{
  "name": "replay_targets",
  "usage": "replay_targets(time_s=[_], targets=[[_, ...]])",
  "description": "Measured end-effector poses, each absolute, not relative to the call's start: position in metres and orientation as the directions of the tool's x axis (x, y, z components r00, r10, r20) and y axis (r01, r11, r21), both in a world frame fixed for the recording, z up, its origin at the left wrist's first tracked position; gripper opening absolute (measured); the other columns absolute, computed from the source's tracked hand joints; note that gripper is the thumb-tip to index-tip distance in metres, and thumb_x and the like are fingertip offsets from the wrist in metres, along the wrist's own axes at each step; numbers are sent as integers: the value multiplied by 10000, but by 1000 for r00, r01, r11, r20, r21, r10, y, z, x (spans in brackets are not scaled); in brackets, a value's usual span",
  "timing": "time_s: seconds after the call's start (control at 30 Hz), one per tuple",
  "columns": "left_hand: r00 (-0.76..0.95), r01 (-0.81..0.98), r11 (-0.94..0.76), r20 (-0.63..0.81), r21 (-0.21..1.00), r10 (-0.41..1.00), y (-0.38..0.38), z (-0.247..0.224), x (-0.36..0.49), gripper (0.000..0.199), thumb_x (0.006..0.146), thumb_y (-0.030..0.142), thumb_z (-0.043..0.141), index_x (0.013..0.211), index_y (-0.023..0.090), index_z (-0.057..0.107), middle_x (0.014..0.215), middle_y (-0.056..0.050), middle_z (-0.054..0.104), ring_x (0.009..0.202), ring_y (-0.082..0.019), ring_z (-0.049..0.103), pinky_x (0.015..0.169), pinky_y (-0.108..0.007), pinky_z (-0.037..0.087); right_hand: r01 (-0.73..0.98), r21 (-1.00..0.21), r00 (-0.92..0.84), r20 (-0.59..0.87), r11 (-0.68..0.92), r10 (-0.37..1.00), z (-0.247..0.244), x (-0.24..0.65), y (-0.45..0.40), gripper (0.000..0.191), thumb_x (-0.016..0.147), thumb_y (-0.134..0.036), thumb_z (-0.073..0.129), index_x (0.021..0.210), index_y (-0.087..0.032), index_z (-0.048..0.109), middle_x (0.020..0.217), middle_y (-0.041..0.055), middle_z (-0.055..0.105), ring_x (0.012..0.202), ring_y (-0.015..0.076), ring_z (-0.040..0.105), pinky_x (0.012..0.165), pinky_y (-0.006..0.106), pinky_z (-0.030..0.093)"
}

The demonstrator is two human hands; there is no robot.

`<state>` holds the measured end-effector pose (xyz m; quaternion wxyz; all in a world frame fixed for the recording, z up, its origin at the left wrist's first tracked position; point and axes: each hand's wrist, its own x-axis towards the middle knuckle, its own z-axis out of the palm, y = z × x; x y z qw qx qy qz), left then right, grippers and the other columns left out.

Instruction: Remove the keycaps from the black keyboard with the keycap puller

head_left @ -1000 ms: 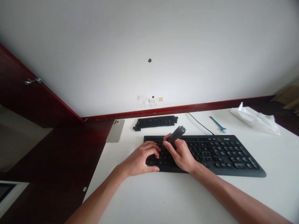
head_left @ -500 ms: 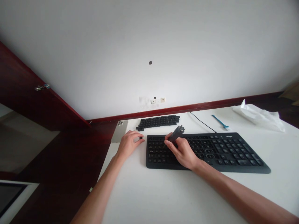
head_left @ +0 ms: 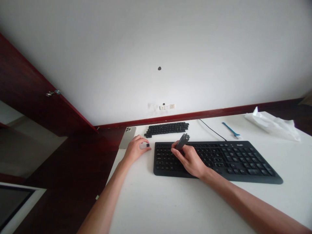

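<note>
While the right hand [head_left: 190, 159] closes around a dark grey pen-shaped tool [head_left: 182, 141], fingers wrapped on the shaft and the narrow tip angled down toward the keys, the left hand [head_left: 135, 151] pinches a single black keycap [head_left: 147, 145] in a narrow grip between thumb and fingertips, just beside the keyboard's left end. Keycap judged light, stiff plastic, small and likely slippery, so best taken by its side walls. Tool judged light and rigid, suited to a hold at mid-shaft; whether its tip touches a key cannot be told. The black keyboard [head_left: 214, 162] lies flat under the right hand on a white table [head_left: 156, 208]. Farther on sit a block of loose black keycaps [head_left: 166, 129], a silver smartphone [head_left: 127, 137] at the far left corner, a black cable [head_left: 212, 131], a blue plastic pry tool [head_left: 230, 129] and a crumpled white plastic sheet [head_left: 273, 127]. Beyond, a wall socket [head_left: 172, 106] sits above dark red skirting [head_left: 195, 115].
</note>
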<state>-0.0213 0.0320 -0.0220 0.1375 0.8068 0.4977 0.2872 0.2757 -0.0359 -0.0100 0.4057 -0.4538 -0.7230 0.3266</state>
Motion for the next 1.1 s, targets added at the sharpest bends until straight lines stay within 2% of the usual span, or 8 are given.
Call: replay_targets(time_s=[0.1, 0.37, 0.57, 0.7, 0.9, 1.1], targets=[[342, 744, -465, 324, 480, 882, 30, -20, -22, 161, 838, 341, 860, 925, 246, 764, 956, -16, 682, 913, -204, 661, 818, -311, 504, 396, -841, -260, 281, 367, 924, -10, 276, -36, 345, 1064, -488, 486, 967, -192, 635, 764, 9, 601, 679, 172, 525, 657, 298, 442], [336, 743, -438, 282, 507, 898, 31, -23, -14, 58, 916, 288, 765, 935, 235, 752, 954, -14, 739, 825, -181, 659, 746, -300, 509, 391, -847, -270, 269, 360, 925, -10, 276, -36, 353, 1061, -490, 485, 947, -189, 630, 754, 17, 592, 668, 172, 512, 615, 295, 437], [344, 729, -449, 290, 517, 893, 30, -22, -13, 46, 938, 230, 696, 940, 233, 742, 1004, -23, 754, 935, -200, 692, 772, -303, 528, 383, -849, -278, 272, 366, 921, -11, 275, -37, 345, 1054, -489, 499, 953, -192, 641, 755, 22, 610, 660, 176, 528, 600, 297, 447], [330, 745, -435, 287, 506, 899, 28, -21, -10, 69, 941, 213, 680, 951, 243, 742, 1020, -22, 764, 924, -204, 702, 796, -321, 546, 378, -847, -283, 279, 374, 918, -11, 275, -37, 346, 1055, -487, 497, 954, -192, 649, 747, 16, 608, 643, 172, 527, 600, 298, 447], [366, 783, -479, 331, 395, 870, 26, -18, -7, 107, 932, 166, 698, 961, 250, 757, 1026, -17, 781, 1015, -231, 682, 904, -376, 548, 375, -845, -298, 280, 381, 913, -10, 275, -38, 337, 1060, -481, 490, 961, -196, 641, 720, 3, 584, 615, 164, 511, 588, 293, 416], [487, 801, -571, 361, 179, 795, 33, -8, -4, 129, 931, 160, 707, 937, 263, 783, 1260, -42, 721, 1222, -280, 560, 1040, -466, 506, 373, -837, -297, 302, 401, 906, -8, 274, -38, 316, 1061, -460, 501, 951, -196, 635, 693, -11, 590, 589, 155, 525, 586, 290, 406]])
